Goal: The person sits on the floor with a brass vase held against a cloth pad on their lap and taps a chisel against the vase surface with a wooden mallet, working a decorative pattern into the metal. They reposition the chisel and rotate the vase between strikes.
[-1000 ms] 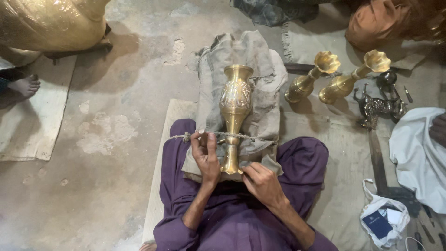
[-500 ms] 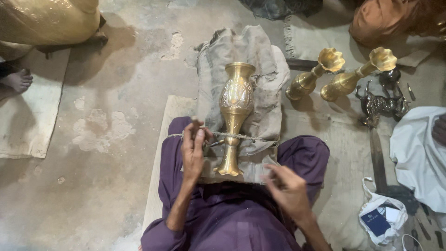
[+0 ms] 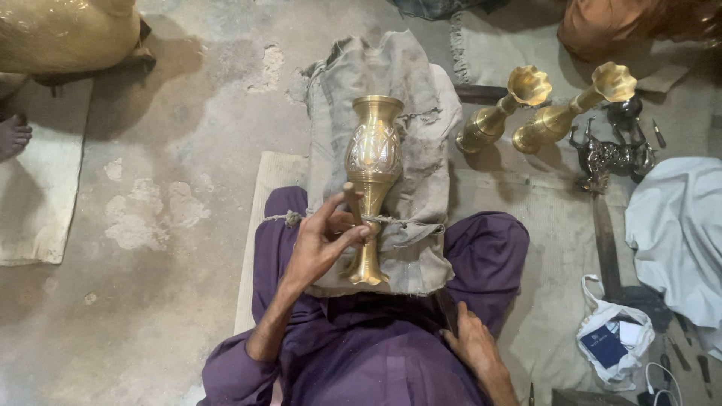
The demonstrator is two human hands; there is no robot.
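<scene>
Engraved brass vase (image 3: 373, 173) lies on grey cloth (image 3: 421, 150) across the lap, a cord (image 3: 387, 220) over its stem. Left hand (image 3: 320, 244) grips a short wooden stick (image 3: 351, 197) beside the stem (fingers curled). Right hand (image 3: 472, 342) rests flat on the thigh, holding nothing.

The bare concrete floor (image 3: 188, 150) is stained and patched. A pale mat (image 3: 41, 188) lies at its left edge and a woven mat (image 3: 556, 225) lies under the seated person. On the woven mat lie two brass vases (image 3: 556, 113) on their sides, a dark metal figurine (image 3: 609, 158), a white cloth (image 3: 677, 225) and a white bag (image 3: 613, 342).
</scene>
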